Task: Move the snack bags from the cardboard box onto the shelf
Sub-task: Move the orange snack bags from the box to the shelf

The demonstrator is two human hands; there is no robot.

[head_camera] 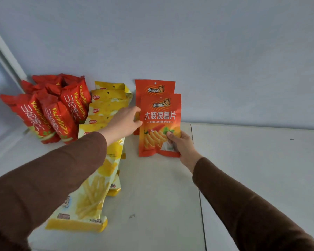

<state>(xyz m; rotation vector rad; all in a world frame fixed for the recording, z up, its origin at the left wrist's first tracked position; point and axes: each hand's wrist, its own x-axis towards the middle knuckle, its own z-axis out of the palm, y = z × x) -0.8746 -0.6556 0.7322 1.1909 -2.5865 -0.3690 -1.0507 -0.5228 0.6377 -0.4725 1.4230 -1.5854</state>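
Observation:
An orange chip bag [159, 122] stands upright on the white shelf [158, 187]. My right hand [181, 144] grips its lower right corner, thumb on the front. A second orange bag [154, 87] leans on the wall right behind it. My left hand [125, 122] reaches to the front bag's left edge, fingers going behind it. The cardboard box is out of view.
A row of yellow fries bags [105, 109] runs from the wall toward me under my left arm, the nearest one [85, 201] lying flat. Several red bags [49, 113] lean in the left corner. A seam [198, 178] splits the shelf; its right panel [261, 169] is bare.

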